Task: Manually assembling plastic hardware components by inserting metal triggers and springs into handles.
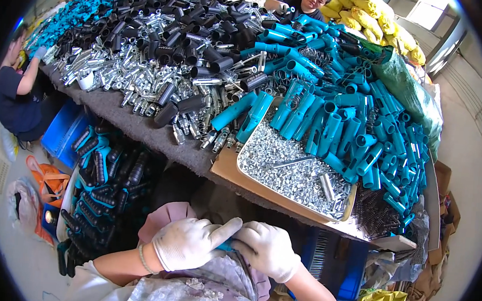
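Close to my lap, both hands wear white gloves and meet around a small teal piece (226,245). My left hand (188,242) is closed on its left side, the index finger stretched across it. From the other side my right hand (268,249) grips it with bent fingers. Most of the piece is hidden, so its full shape does not show. Beyond the hands, a tray with a pale rim (352,204) holds small silver metal bits (284,161), a silver tube and a thin rod. Slotted teal tubes (320,125) are heaped behind and right of it.
Silver metal fittings (140,81) and black sleeves (165,38) cover the table's middle. Coiled springs (379,211) lie right of the tray. Below left are black-and-teal handles (103,192) and a blue crate (68,131). Co-workers stand at the left (20,101) and far side (297,4).
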Demonstrator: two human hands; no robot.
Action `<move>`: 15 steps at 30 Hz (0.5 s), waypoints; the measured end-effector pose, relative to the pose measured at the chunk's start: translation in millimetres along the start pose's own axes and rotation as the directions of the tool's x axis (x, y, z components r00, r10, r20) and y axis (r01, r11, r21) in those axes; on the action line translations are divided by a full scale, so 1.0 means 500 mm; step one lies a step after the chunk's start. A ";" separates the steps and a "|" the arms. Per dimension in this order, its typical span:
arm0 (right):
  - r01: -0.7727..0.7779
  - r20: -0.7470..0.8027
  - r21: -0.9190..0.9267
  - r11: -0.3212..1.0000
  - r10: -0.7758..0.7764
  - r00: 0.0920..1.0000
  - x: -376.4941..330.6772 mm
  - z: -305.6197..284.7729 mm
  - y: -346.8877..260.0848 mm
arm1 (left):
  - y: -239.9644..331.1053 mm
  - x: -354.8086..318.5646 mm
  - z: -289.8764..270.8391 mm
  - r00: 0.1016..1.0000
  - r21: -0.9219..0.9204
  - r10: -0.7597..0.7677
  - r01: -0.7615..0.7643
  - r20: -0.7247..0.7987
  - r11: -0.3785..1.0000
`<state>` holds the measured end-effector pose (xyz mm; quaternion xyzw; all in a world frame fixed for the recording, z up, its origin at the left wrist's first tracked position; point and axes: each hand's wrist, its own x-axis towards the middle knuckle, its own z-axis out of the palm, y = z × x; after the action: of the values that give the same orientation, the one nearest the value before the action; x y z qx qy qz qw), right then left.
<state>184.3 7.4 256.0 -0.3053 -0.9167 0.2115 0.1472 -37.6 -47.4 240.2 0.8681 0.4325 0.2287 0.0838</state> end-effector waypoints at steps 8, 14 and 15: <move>-0.011 -0.060 -0.093 0.996 0.005 0.998 -0.042 0.030 -0.009 | -0.003 -0.003 0.015 0.988 -0.130 -0.112 0.125 0.104 0.984; 0.257 -0.178 -0.375 0.891 -0.341 0.923 -0.040 0.036 0.015 | 0.002 -0.002 0.021 0.920 -0.294 -0.289 0.363 0.266 0.884; 0.257 -0.179 -0.376 0.890 -0.342 0.923 -0.037 0.035 0.023 | -0.001 0.001 0.021 0.906 -0.316 -0.298 0.389 0.301 0.865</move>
<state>197.2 -1.0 232.8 -0.2038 -0.9509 -0.0167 0.2322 -32.7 -46.1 230.8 0.7662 0.5168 0.1793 0.3372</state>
